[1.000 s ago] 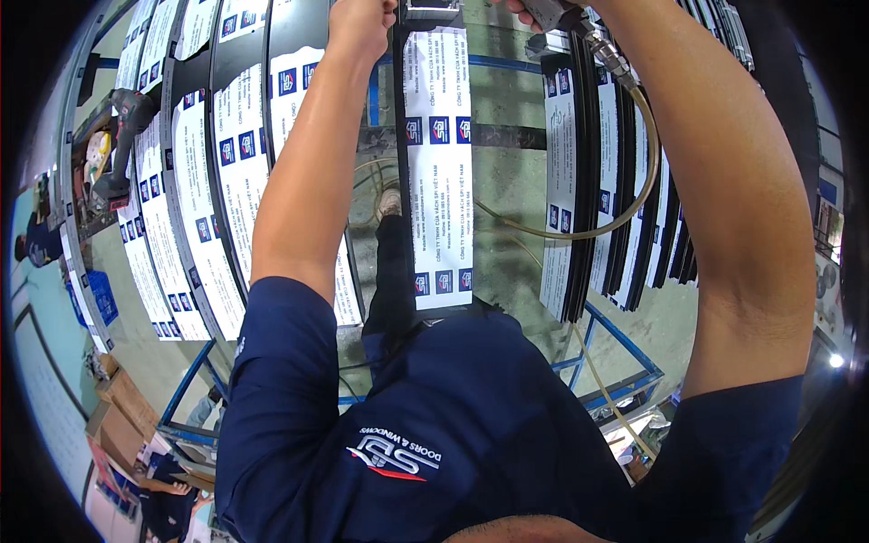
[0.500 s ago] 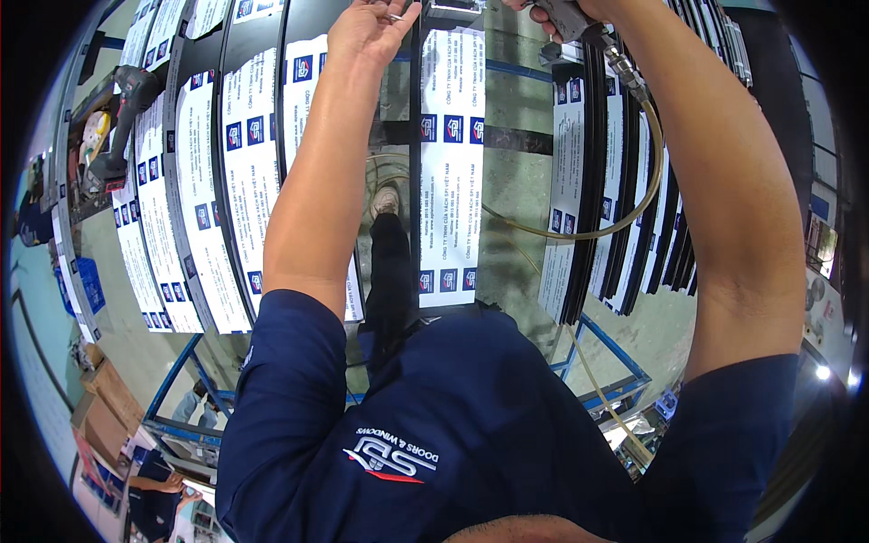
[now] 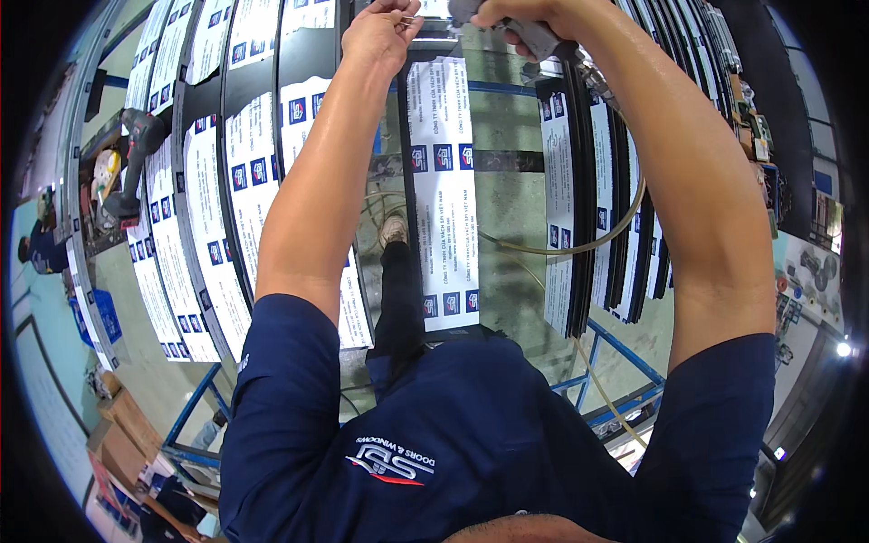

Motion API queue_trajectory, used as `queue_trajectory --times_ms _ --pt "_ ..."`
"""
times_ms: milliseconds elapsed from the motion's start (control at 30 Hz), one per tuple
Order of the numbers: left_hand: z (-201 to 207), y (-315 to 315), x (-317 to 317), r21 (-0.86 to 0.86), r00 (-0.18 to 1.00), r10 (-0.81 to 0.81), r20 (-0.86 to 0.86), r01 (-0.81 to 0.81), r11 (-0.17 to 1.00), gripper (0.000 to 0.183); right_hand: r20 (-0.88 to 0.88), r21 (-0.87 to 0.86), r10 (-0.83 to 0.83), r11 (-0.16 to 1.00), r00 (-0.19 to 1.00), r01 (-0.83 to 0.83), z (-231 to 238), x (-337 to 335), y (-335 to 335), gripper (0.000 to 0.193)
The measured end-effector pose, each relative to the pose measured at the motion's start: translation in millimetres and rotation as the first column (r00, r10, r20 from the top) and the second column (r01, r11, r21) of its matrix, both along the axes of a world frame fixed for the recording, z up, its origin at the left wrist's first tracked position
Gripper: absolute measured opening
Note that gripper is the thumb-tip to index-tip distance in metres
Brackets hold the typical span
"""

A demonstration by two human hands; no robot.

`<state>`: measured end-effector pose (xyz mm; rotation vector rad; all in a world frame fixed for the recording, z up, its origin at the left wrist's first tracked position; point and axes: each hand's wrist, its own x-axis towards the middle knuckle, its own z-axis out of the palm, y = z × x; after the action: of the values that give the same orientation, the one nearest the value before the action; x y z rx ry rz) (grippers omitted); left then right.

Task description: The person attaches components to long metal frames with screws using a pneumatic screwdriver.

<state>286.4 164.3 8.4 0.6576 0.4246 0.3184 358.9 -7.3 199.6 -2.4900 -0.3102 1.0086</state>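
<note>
Both arms reach to the top edge of the view. My left hand (image 3: 377, 36) is closed in a pinch on a small thin metal piece (image 3: 412, 20), too small to name surely. My right hand (image 3: 534, 16) grips a grey air tool (image 3: 532, 38) whose front end points left, a short gap from my left fingers. A hose fitting and a yellowish air hose (image 3: 625, 217) trail from the tool's grip. Below my hands lies a long dark profile covered with white printed film (image 3: 444, 217); a shiny metal part (image 3: 438, 29) sits at its far end.
More film-covered profiles (image 3: 213, 244) lie side by side at left, with a cordless drill (image 3: 138, 163) on them. Stacked dark profiles (image 3: 566, 217) stand at right on a blue metal frame (image 3: 625, 353). A blue basket (image 3: 107, 315) and another person (image 3: 43, 246) are at far left.
My right hand has brought the air tool leftward, closer to my left hand. My left hand keeps its pinch and sits slightly lower and right. The whole view has shifted a little.
</note>
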Motion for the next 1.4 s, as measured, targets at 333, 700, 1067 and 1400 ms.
queue_trajectory --times_ms 333,700,1067,1400 --pt "5.9 2.1 38.8 0.208 0.986 -0.128 -0.102 0.147 0.967 0.039 -0.211 0.319 -0.298 0.88 0.931 0.353 36.1 -25.1 -37.7 0.015" --pt "34.2 -28.5 41.5 0.871 0.952 -0.247 -0.18 0.271 0.41 0.019 -0.315 0.565 -0.336 0.684 0.887 0.46 11.0 -81.4 -153.9 0.019" --pt "28.9 -27.4 42.1 0.921 0.967 -0.21 -0.145 0.21 0.328 0.017 -0.244 0.598 -0.356 0.677 0.902 0.429 25.6 -116.9 -181.7 0.021" --pt "27.4 -28.4 44.1 0.804 0.937 -0.306 -0.171 0.312 0.505 0.018 -0.264 0.594 -0.35 0.675 0.899 0.437 19.3 -128.2 -189.5 0.033"
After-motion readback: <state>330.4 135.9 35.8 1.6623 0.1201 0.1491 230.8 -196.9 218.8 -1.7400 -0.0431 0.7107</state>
